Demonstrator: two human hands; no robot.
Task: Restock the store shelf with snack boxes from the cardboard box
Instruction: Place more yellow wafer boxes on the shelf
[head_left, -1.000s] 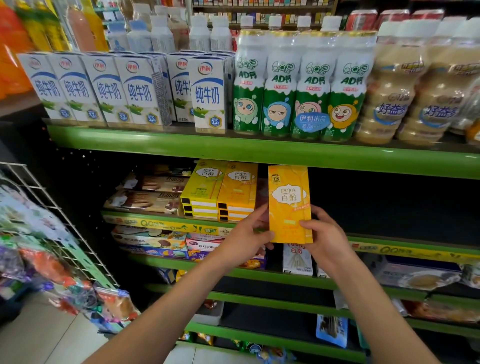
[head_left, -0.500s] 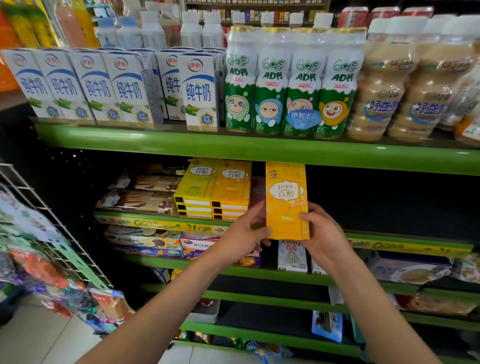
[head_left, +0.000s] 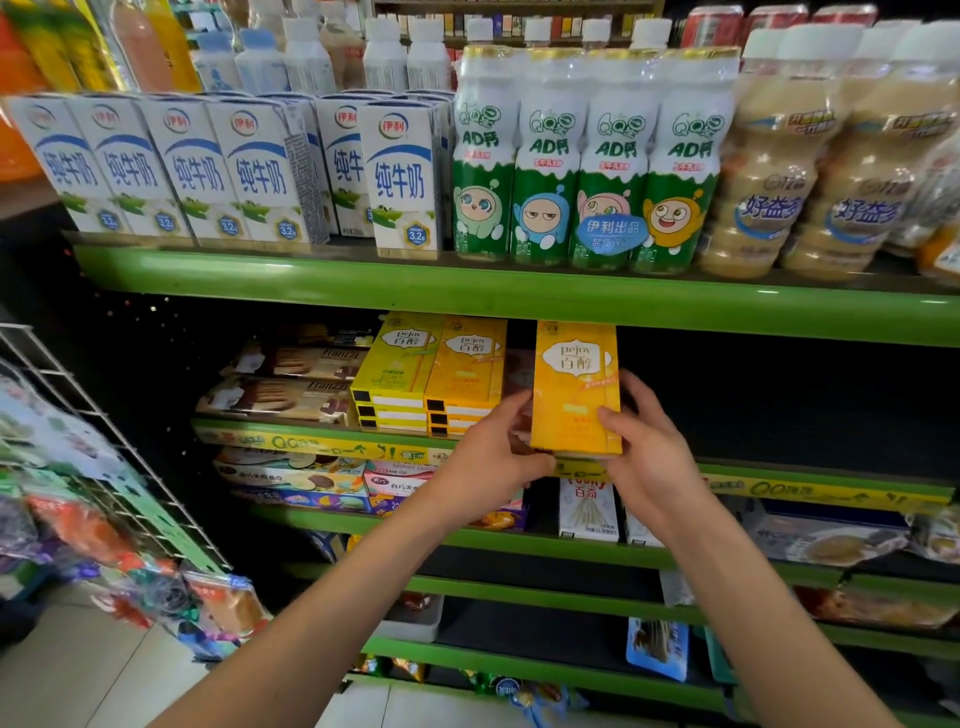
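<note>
since the earlier frames the orange snack box (head_left: 575, 387) is sitting a little lower and nearer the shelf lip, its bottom edge now right at the yellow price strip (head_left: 826, 491), while both hands are keeping the same hold on it.

the left hand (head_left: 491, 457) is gripping the box's lower left edge, fingers curled round the side and thumb under the bottom corner. the right hand (head_left: 647, 447) is gripping the lower right edge, thumb lying across the front face and fingers wrapping behind. the box is standing upright, front facing near, just under the upper green shelf (head_left: 519, 293).

just left of it, apart by a narrow dark gap, two stacks of flat boxes are lying on the same shelf: yellow boxes (head_left: 397, 371) and, beside them, orange boxes (head_left: 470, 371). farther left, biscuit packs (head_left: 291, 382) are lying stacked. right of the held box the shelf is showing dark.

on the upper shelf, milk cartons (head_left: 400, 176) are standing in a row at left, green-labelled bottles (head_left: 582, 166) in the middle, and beige bottles (head_left: 810, 171) at right. a wire rack (head_left: 104, 452) with bagged snacks is hanging at the near left.
</note>
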